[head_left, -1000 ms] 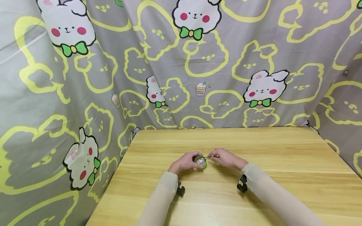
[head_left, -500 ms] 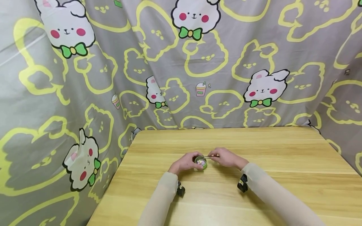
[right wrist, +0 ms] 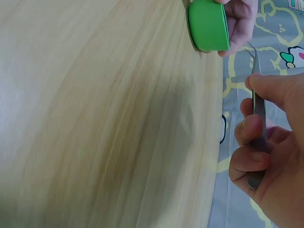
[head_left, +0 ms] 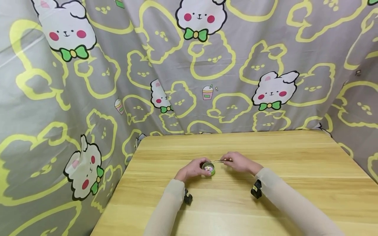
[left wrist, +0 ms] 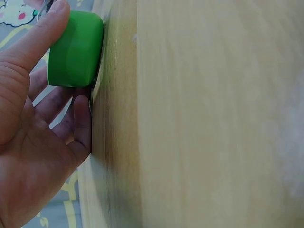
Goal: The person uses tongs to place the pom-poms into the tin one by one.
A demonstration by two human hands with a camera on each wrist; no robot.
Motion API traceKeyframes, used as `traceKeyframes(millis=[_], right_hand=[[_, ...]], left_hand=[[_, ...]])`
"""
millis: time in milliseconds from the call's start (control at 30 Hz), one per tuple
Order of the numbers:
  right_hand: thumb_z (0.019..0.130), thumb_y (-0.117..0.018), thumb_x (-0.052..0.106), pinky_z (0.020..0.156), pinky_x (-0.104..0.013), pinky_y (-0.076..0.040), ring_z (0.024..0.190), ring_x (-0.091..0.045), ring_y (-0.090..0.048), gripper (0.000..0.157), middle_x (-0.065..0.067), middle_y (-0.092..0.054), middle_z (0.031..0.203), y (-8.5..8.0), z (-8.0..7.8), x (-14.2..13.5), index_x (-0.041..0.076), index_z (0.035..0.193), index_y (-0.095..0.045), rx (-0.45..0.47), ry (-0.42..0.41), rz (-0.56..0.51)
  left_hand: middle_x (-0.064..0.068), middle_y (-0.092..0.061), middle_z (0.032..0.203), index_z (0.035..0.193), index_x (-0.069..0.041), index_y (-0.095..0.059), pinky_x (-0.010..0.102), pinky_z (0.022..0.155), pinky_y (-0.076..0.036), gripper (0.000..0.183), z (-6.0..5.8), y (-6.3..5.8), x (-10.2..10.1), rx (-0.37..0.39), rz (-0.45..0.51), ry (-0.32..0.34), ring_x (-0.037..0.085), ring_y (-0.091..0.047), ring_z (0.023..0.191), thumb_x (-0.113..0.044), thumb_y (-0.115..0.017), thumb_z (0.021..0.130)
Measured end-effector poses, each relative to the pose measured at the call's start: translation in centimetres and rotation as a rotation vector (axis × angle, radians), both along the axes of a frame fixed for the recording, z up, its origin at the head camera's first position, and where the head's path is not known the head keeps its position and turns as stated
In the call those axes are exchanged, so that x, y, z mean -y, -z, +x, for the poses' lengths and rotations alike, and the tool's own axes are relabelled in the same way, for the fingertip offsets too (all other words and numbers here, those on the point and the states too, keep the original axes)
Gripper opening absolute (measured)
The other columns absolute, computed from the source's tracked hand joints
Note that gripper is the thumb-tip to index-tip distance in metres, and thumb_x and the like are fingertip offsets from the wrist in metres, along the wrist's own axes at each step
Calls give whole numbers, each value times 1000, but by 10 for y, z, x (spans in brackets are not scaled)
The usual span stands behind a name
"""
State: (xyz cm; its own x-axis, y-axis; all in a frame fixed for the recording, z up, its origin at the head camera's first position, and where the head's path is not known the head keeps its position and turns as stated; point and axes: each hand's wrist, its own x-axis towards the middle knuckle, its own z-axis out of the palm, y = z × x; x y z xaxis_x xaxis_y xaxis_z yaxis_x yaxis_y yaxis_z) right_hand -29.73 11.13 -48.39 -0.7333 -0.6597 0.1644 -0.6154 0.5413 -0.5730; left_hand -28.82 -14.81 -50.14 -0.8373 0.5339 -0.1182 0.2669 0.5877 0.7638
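A small round green cup (head_left: 212,172) stands on the table, with small pale and pinkish pieces (head_left: 208,168) inside. My left hand (head_left: 195,167) grips it from the left, thumb on the near side and fingers around the back. In the left wrist view the thumb lies against the green wall (left wrist: 76,52). My right hand (head_left: 239,162) holds metal tweezers (right wrist: 259,114) between thumb and curled fingers. Their thin bent tips point left, just off the cup's far right rim, slightly parted in the right wrist view, with nothing visible between them.
The wooden table (head_left: 265,203) extends around both hands. A grey curtain (head_left: 177,65) with yellow outlines and white cartoon animals hangs behind and to the sides. Black camera mounts (head_left: 256,189) sit on both wrists.
My right hand has drawn a little to the right and away, carrying the tweezers' tips from over the cup to beside its rim. The left hand still holds the cup.
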Motion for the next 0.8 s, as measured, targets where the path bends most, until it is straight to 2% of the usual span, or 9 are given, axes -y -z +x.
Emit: traceKeyframes(millis=[300, 800], right_hand=[[94, -58, 11, 65, -30, -42, 74, -10, -49, 19, 4, -56, 85, -3, 0, -14, 6, 110, -67, 17, 47, 13], [91, -61, 8, 62, -28, -40, 69, -9, -46, 14, 6, -57, 81, 10, -1, -39, 5, 103, -69, -69, 39, -18]], left_hand=[[-6, -59, 109, 124, -18, -57, 28, 87, -42, 49, 0, 1, 2, 17, 1, -10, 9, -54, 98, -24, -78, 80], [-7, -59, 108, 124, -16, -57, 28, 88, -42, 50, 0, 2, 1, 25, 27, 2, 10, -54, 99, -24, -78, 80]])
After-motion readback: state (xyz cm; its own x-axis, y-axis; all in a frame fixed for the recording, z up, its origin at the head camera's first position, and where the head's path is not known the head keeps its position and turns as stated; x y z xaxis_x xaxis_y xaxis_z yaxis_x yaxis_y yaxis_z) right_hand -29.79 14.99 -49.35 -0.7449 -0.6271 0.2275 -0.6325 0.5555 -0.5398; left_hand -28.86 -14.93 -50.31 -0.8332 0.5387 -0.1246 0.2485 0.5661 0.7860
